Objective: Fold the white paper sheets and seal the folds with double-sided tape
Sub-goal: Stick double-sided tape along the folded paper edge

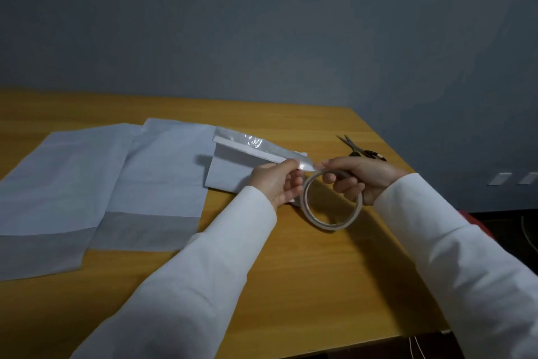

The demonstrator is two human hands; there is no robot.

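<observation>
White-sleeved right hand (356,176) gripped round white dbl-sided tape roll (332,201); left hand (276,182) pinched folded white paper sheet (233,172) w/ shiny strip, near wooden table's (305,286) right edge.

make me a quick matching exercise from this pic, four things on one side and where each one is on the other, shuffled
Things
1. tape roll
2. scissors
3. tape end
4. paper sheets

Places
A. flat on the table, left of the hands
B. pinched by the left hand
C. gripped by the right hand
D. on the table behind the right hand

Pairs: 1-C, 2-D, 3-B, 4-A
</observation>
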